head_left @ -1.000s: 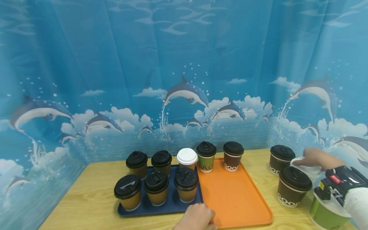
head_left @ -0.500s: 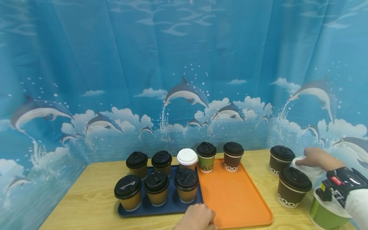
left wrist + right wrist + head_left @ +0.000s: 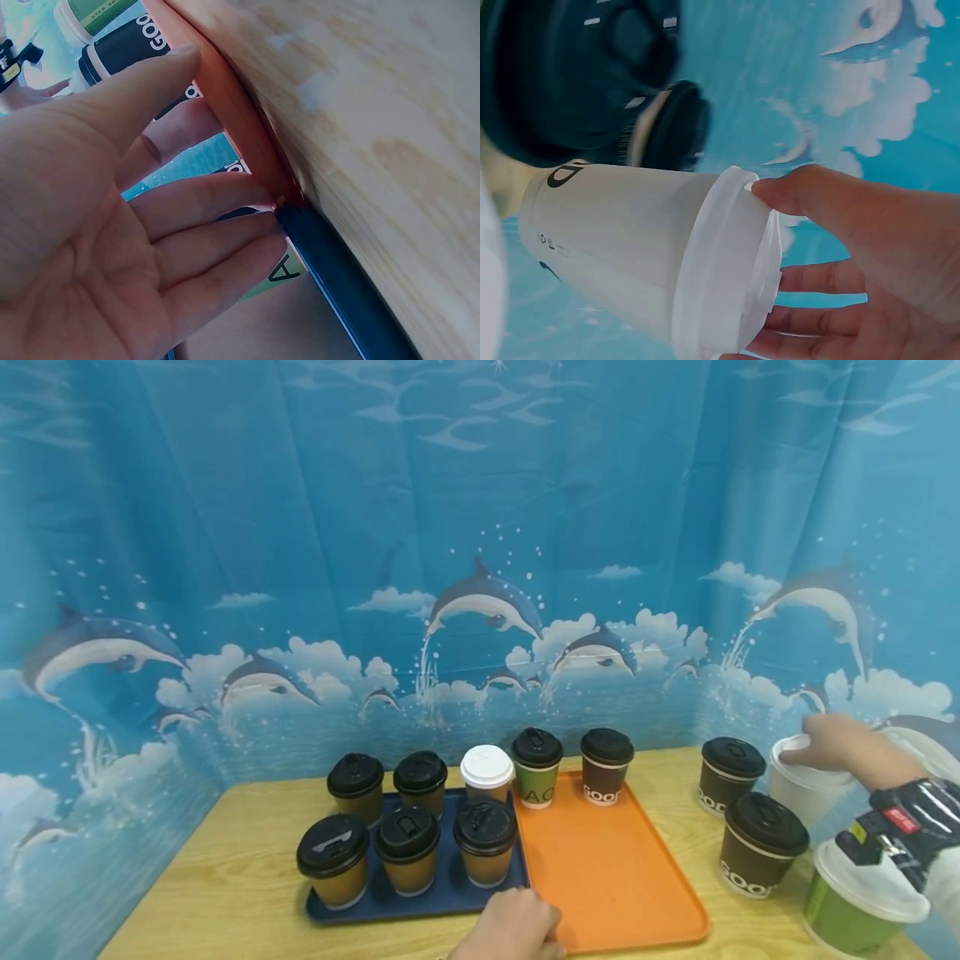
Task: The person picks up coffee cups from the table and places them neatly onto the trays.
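Observation:
My right hand [image 3: 855, 747] holds a white paper coffee cup [image 3: 808, 793] by its white lid at the far right. In the right wrist view the thumb and fingers span the lid [image 3: 727, 262], and the cup's side shows dark print. Two dark cups stand just left of it, the nearer dark cup [image 3: 761, 847] partly overlapping it. Below the wrist is a green cup [image 3: 851, 914] with a white lid. My left hand [image 3: 513, 927] is at the front where the two trays meet. Its extended fingers touch the rims of the orange tray [image 3: 615, 868] and navy tray [image 3: 438, 903], as the left wrist view shows.
On and around the navy tray stand several brown cups with black lids, plus one white-lidded cup [image 3: 487, 770]. A green cup [image 3: 537, 768] and a dark cup [image 3: 606, 766] occupy the back of the orange tray. A dolphin-print curtain [image 3: 480, 527] encloses the wooden table [image 3: 202, 877].
My right hand has risen a little with the white cup, whose body now shows more beneath the lid. The left hand stays at the tray edges.

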Available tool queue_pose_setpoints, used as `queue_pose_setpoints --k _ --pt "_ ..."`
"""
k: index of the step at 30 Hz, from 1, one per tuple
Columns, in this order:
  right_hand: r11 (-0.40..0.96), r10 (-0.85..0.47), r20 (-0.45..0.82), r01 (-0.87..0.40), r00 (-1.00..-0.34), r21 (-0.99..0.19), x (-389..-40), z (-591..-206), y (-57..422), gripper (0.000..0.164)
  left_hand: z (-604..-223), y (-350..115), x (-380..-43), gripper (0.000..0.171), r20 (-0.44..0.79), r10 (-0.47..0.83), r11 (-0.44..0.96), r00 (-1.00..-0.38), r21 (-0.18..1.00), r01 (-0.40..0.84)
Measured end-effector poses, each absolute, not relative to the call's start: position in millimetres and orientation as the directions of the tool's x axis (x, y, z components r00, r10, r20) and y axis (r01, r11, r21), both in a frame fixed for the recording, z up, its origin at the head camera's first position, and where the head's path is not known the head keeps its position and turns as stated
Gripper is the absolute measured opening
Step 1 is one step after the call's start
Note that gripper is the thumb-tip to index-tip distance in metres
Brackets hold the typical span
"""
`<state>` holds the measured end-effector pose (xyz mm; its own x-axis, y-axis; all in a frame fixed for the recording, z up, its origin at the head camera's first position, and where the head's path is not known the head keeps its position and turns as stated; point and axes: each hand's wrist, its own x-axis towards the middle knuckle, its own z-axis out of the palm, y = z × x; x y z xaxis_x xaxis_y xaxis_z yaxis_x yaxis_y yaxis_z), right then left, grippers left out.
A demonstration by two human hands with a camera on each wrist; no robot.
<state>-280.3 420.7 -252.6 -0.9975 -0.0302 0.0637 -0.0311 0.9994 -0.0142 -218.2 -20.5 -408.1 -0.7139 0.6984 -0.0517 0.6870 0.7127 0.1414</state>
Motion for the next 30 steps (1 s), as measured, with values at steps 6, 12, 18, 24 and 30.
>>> queue_pose_setpoints --k 6,12,18,24,30 --pt "0.997 -0.081 0.195 -0.08 -0.977 0.014 -281.3 -220.8 393.9 0.07 -405.2 -23.6 -219.9 0.022 -0.043 0.696 0.715 -0.717 0.13 0.687" --pt "0.989 -0.144 0.285 -0.132 -0.948 0.06 -278.6 -192.1 346.8 0.062 -404.8 -24.8 -221.7 0.021 -0.039 0.697 0.714 -0.716 0.127 0.689" --pt "0.986 -0.165 0.285 -0.159 -0.944 0.043 -276.4 -184.1 298.3 0.065 -404.9 -23.6 -222.0 0.022 -0.054 0.689 0.722 -0.723 0.138 0.678" --pt "0.964 -0.257 0.325 -0.265 -0.91 0.022 -276.0 -192.7 255.6 0.064 -406.8 -22.0 -220.8 0.021 -0.057 0.701 0.711 -0.711 0.143 0.689" --pt "0.925 -0.338 0.33 -0.375 -0.881 -0.055 -278.6 -209.3 217.6 0.061 -408.5 -20.7 -219.7 0.021 -0.065 0.7 0.712 -0.711 0.141 0.688"
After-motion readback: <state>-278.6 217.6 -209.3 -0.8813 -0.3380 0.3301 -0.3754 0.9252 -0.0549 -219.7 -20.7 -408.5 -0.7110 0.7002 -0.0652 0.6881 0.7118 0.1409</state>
